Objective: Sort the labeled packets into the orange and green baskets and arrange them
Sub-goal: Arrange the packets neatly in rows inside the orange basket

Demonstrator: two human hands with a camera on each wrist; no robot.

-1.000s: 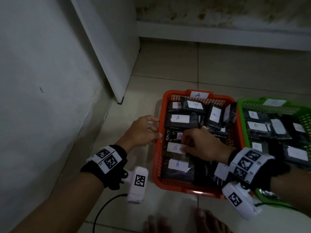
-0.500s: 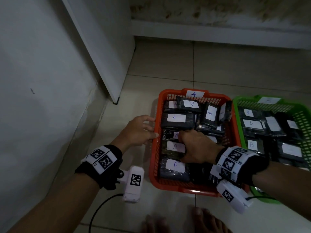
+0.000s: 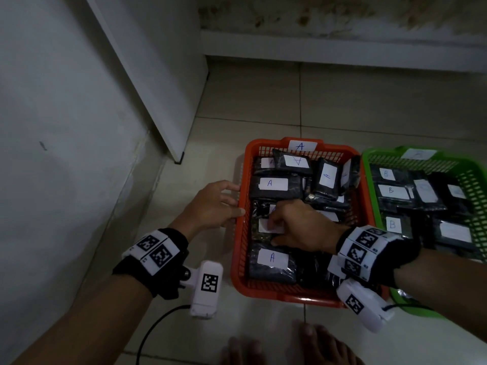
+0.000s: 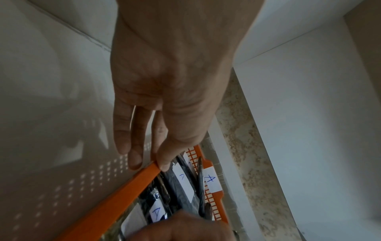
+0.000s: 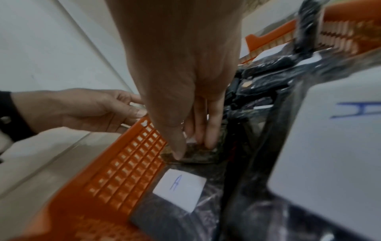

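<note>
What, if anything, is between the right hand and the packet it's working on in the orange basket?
Nothing visible. The right hand is already on the packet in the left column of the orange basket, with thumb and fingers touching it in the right wrist view. The left hand only rests on the basket's left rim.

The head view looks down from above on the floor (image 3: 263, 101); both wrist views look close along the hands, sharing the orange basket (image 3: 238, 248) (image 4: 115, 200) (image 5: 115, 172).

black wrist straps (image 3: 168, 272) with white square-coded tags, white marker-printed camera pods (image 3: 207, 288), a thin black cable (image 3: 155, 327)
</note>
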